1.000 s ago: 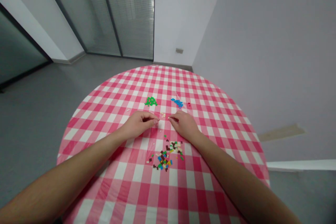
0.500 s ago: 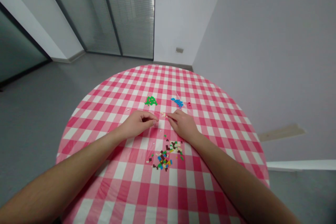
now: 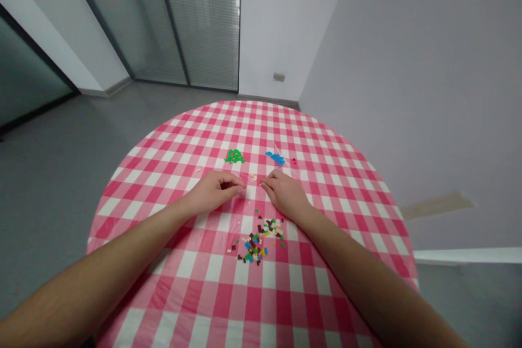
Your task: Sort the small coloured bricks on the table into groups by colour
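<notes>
My left hand (image 3: 217, 192) rests on the checked cloth with thumb and fingers pinched together. Anything between its fingertips is too small to make out. Opposite it, my right hand (image 3: 285, 193) is also closed in a pinch, its fingertips close to a few small cream pieces (image 3: 254, 178). What that pinch holds, if anything, I cannot make out. Nearer to me lies a mixed pile of tiny building bricks (image 3: 253, 247) in brown, blue, green, yellow and cream. Beyond the hands are a heap of green bricks (image 3: 234, 156) and a heap of blue bricks (image 3: 276, 159).
A red-and-white checked tablecloth (image 3: 196, 293) covers the round table. Small red pieces (image 3: 294, 161) lie right of the blue heap, and a pale piece (image 3: 198, 170) lies left of my left hand. Behind the table stand a wall and a glass partition (image 3: 204, 22).
My right fingertips have drawn back very slightly from the cream pieces. My left hand and the brick piles look the same.
</notes>
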Available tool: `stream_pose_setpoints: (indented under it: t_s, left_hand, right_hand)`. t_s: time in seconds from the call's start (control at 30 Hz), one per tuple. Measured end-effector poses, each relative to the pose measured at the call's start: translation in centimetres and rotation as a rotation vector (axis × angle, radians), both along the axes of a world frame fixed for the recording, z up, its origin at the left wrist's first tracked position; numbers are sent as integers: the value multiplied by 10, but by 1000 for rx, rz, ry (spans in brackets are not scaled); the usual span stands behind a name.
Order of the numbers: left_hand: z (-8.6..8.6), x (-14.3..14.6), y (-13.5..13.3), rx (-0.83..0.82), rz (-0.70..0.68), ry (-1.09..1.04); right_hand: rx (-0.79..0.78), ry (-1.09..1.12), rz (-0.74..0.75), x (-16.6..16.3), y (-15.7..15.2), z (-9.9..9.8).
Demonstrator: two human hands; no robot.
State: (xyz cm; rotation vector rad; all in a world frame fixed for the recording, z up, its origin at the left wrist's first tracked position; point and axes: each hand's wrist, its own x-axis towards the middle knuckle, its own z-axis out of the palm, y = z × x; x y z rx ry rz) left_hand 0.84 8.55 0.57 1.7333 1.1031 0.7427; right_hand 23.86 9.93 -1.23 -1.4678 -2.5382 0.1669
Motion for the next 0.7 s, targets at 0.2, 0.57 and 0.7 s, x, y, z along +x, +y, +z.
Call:
stream_pose_setpoints:
  t_s: [0.2,0.57,0.7]
  left_hand:
    - [0,0,0,-1,11,11]
    - [2,4,-7,262,-288,338]
    - [-6,13,-10,350,-286,422]
  right_hand:
    - [56,41,-18,2,0,1]
    - [21,8,30,0,-5,0]
    - [7,-3,17,-1,-5,0]
